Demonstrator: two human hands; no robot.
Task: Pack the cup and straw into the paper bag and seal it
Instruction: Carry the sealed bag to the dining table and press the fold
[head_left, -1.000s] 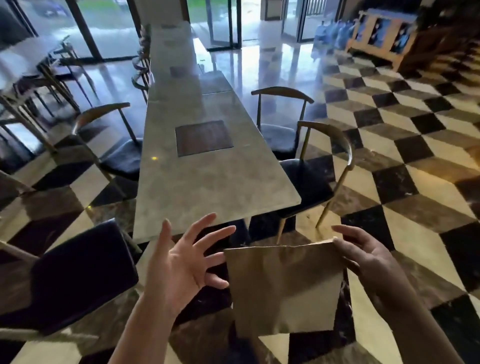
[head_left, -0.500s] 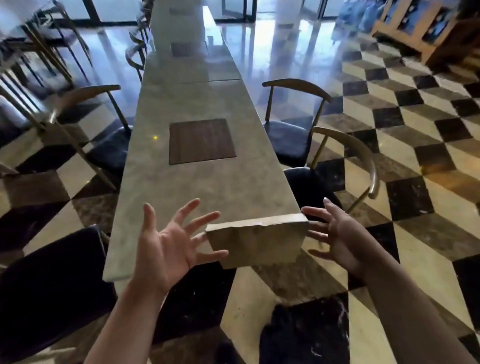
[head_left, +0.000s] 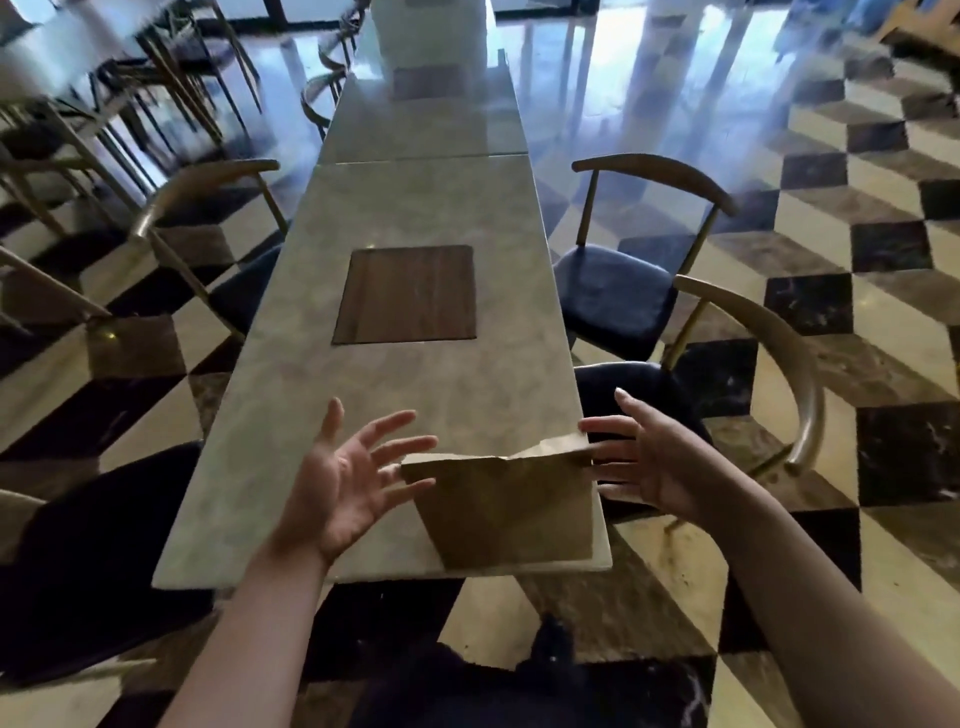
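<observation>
A brown paper bag (head_left: 511, 512) stands at the near right corner of the long marble table (head_left: 415, 395), its folded top edge level. My left hand (head_left: 353, 478) is just left of the bag, palm up and fingers spread, fingertips close to its top left corner. My right hand (head_left: 644, 460) is at the bag's right side with straight fingers; the fingertips reach its top right corner. Neither hand grips anything. No cup or straw is in view.
A brown wooden inset (head_left: 408, 296) sits in the table's middle. Dark-seated chairs stand on both sides: one at the near right (head_left: 753, 384), one farther right (head_left: 623, 291), one at the near left (head_left: 78, 545). The floor is checkered tile.
The bag, held in front of me over the floor by my right hand a second ago, now stands on the table's near corner. Both hands are open beside it. The view has moved closer to the table.
</observation>
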